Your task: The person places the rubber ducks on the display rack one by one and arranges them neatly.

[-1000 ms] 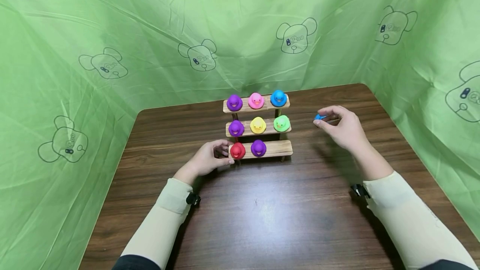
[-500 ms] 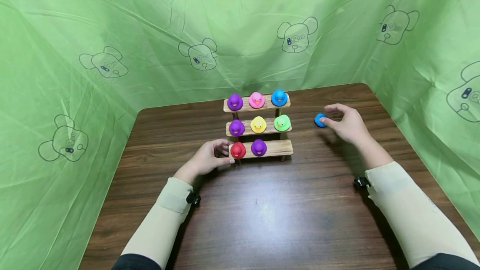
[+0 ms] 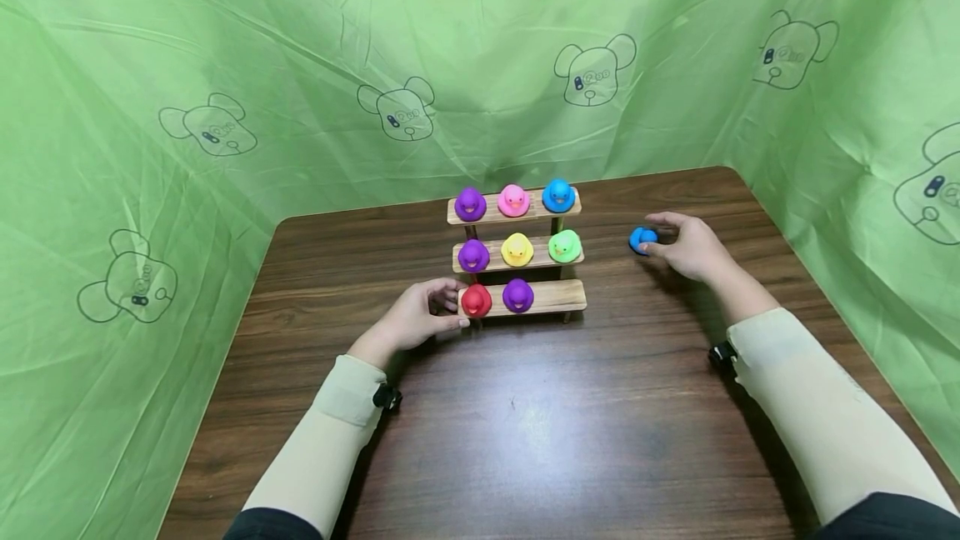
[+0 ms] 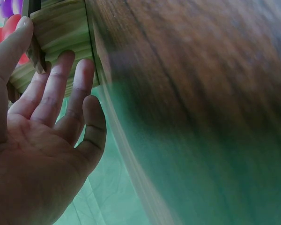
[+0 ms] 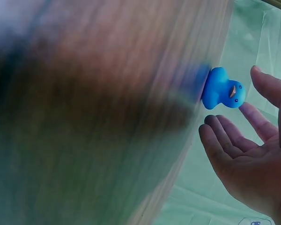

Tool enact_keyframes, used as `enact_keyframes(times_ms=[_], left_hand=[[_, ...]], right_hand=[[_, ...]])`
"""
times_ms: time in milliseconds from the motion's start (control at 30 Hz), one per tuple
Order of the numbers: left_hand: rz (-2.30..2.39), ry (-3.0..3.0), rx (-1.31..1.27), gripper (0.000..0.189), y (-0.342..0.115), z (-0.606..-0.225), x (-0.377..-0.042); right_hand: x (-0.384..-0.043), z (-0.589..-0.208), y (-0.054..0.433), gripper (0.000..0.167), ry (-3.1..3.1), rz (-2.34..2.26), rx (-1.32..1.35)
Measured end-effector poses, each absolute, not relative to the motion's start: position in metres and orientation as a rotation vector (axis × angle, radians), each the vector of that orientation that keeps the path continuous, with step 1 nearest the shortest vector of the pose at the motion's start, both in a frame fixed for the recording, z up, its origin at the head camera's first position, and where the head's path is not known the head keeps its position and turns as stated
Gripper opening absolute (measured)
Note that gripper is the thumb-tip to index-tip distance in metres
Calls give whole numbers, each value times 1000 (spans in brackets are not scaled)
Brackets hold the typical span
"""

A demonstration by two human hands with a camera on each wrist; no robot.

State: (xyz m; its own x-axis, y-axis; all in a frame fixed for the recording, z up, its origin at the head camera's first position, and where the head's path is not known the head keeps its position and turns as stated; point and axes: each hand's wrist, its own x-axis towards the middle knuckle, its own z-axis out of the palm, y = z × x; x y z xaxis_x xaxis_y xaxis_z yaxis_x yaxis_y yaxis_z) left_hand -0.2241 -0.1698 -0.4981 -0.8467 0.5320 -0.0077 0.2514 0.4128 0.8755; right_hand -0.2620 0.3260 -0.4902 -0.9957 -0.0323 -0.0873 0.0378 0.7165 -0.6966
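A three-tier wooden display stand (image 3: 561,297) holds several small rubber ducks. On its bottom tier sit a red duck (image 3: 476,301) and a purple duck (image 3: 518,296), with bare wood at the right end. My left hand (image 3: 418,315) grips the stand's lower left end, thumb in front and fingers at the side and behind. To the right of the stand, a blue duck (image 5: 218,89) rests base-down on the table. My right hand (image 3: 693,250) is just right of it, thumb and fingers spread apart. One fingertip appears close to or touching the duck's head.
The middle tier bears a purple duck (image 3: 473,256), a yellow duck (image 3: 517,249) and a green duck (image 3: 565,246). Above them are purple, pink (image 3: 513,200) and blue ducks. A green curtain (image 3: 480,15) hangs around the brown wooden table (image 3: 525,423).
The blue duck was between my right thumb and fingers a second ago; it now rests on the table with the fingers spread beside it. My left hand stays on the stand.
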Motion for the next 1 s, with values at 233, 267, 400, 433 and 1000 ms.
enact_keyframes(times_ms=[233,267,400,433,1000], left_hand=[[1354,2421,669,52,-173,-512,-233],[1349,2425,669,52,-173,-512,-233],[1337,2434,673,52,-173,-511,-233],[1336,2434,674,52,-174,-511,-233],[1334,2427,675,51,-174,-513,-233]], right_hand=[[-267,-489,328,60,2807,-1070,-3],[-268,-489,328,59,2807,-1060,-1],[-269,-491,329,53,2799,-1039,2],[-269,-491,330,51,2798,-1038,0],[-270,-496,329,42,2848,-980,16]])
